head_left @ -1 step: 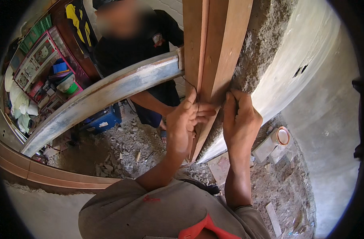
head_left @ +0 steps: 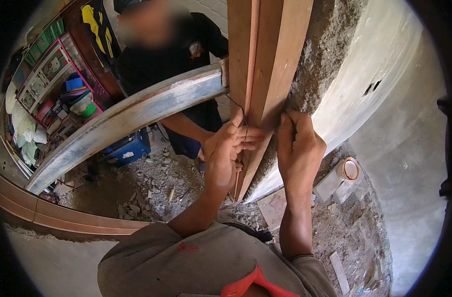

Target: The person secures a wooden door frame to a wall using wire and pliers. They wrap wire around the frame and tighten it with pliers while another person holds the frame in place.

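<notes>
A brown wooden door-frame post (head_left: 273, 64) stands upright before me. My left hand (head_left: 227, 148) is at its left side, thumb raised and fingers stretched across the grooved face. A thin dark wire (head_left: 238, 104) runs from near the end of the pale, worn beam (head_left: 137, 116), down past the thumb and over the fingers. On the post's right side, against the rough masonry edge, my right hand (head_left: 301, 148) is closed in a pinch. What its fingertips hold is hidden.
A co-worker in a dark shirt (head_left: 171, 59) stands behind the beam, an arm reaching below it. Rubble (head_left: 161, 183) covers the floor. A blue box (head_left: 129, 148) and a cluttered shelf (head_left: 62, 94) are at left. A white tub (head_left: 349, 170) sits on tiles at right, near the plastered wall (head_left: 409, 163).
The fingers of my left hand have shifted slightly left on the post. My right hand stays in the same pinch, and the co-worker has barely moved.
</notes>
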### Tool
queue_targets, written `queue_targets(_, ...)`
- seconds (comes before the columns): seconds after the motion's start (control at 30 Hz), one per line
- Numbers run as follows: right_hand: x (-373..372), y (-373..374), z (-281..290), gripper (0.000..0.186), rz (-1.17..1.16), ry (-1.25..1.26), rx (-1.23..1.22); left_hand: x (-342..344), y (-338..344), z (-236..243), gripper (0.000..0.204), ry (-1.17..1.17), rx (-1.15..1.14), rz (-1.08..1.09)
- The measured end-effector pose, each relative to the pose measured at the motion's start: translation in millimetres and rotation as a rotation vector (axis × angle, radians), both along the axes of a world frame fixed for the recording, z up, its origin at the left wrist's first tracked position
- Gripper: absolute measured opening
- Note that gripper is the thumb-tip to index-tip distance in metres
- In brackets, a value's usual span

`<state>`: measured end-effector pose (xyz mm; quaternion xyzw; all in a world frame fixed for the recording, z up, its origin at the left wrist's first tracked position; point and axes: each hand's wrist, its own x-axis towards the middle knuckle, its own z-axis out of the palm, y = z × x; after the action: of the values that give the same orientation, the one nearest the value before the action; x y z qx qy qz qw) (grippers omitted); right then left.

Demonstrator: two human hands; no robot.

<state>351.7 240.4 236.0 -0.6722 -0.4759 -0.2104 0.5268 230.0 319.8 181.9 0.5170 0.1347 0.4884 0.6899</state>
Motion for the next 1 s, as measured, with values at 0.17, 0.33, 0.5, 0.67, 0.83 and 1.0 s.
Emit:
queue_targets(0.17, 6, -8, 6, 0.006, 0.029, -0.085, -0.06, 11, 15, -13, 0.037, 0.175, 0.293, 0.343)
queue_targets(0.33, 7, -13, 8, 0.006, 0.044, -0.125, -0.079, 21, 45, -8, 0.014, 0.059, 0.805, 0.678)
queue_targets(0.5, 1, -11, 2, 0.006, 0.004, -0.112, -0.098, 20, 61, 1, 0.021, -0.007, 1.031, 0.701)
queue_targets(0.67, -19, 6, -18, 0.011, -0.066, 0.003, 0.001, 32, 66, 5, 0.029, -0.081, 1.107, 0.684)
queue_targets(0.83, -34, 12, -29, 0.029, 0.027, 0.059, 0.114, 41, 47, -2, 0.028, -0.092, 0.923, 0.695)
queue_targets(1.0, -24, 1, -27, 0.028, 0.021, 0.0, -0.012, 44, 27, -2, 0.024, -0.084, 0.656, 0.615)
